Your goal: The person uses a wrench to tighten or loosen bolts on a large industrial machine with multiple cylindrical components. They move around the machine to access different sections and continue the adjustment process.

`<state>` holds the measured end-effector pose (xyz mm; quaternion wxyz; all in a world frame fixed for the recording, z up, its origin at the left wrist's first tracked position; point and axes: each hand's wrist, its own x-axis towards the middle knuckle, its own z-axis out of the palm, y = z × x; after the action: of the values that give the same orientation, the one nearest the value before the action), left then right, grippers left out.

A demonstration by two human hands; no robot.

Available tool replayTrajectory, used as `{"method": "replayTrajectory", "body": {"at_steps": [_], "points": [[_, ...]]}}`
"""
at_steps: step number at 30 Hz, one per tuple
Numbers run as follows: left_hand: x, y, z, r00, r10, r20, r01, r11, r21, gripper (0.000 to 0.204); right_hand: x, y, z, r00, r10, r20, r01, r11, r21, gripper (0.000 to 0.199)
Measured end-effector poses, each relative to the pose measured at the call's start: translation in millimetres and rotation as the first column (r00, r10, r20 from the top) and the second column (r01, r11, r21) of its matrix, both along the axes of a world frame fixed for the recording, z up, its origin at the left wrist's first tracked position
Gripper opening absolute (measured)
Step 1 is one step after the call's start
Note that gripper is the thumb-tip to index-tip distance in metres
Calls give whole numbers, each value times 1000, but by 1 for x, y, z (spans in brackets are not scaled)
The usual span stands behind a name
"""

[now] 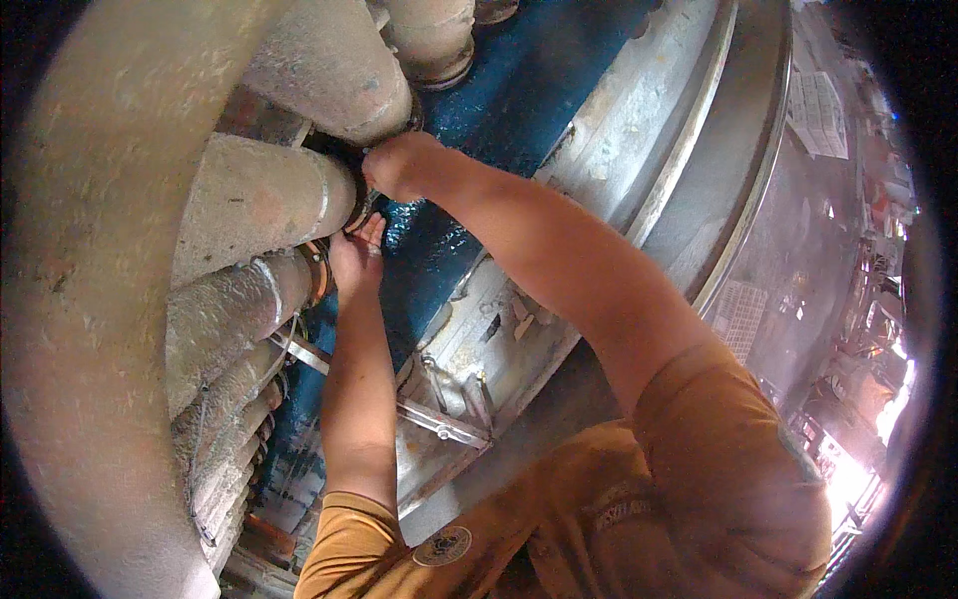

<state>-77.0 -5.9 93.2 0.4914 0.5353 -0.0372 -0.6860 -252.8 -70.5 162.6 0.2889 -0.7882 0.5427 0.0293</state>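
Both my arms reach up to a row of thick dusty grey pipes on a large machine. My right hand [401, 165] is closed in a fist at the end of the second pipe [254, 205], gripping a dark metal clamp [362, 212] at its collar. My left hand [356, 258] is just below, its fingers curled up against the same clamp from underneath. What lies inside my right fist is hidden. The pipe above [329, 65] and the one below [225, 314] lie close on either side of my hands.
Behind my hands is a blue-painted machine body [519, 90], ringed by a wide grey metal rim [689, 130]. Thin metal brackets [439, 424] cross below my left forearm. More dusty pipes [225, 439] stack down the left. A cluttered workshop floor [858, 329] shows at far right.
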Motion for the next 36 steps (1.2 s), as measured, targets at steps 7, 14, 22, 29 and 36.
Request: {"method": "replayTrajectory", "body": {"at_steps": [7, 14, 22, 29, 36], "points": [[13, 4, -24, 999, -30, -16, 29, 995, -97, 33, 29, 103, -32, 541, -686, 487, 584, 723, 370, 18], [37, 1, -49, 969, -140, -201, 103, 977, -185, 32, 83, 122, -73, 133, -761, 635, 650, 551, 523, 14], [2, 1, -7, 999, 41, -12, -41, 999, -7, 32, -4, -7, 14, 996, 27, -81, -24, 999, 44, 18], [7, 4, -18, 996, -49, -72, 40, 992, -122, 32, 5, 95, -33, 545, -606, 579, 563, 777, 283, 16], [25, -2, -31, 974, -122, -193, 88, 980, -178, 34, 71, 121, -60, 230, -733, 640, 672, 595, 441, 11]]}}
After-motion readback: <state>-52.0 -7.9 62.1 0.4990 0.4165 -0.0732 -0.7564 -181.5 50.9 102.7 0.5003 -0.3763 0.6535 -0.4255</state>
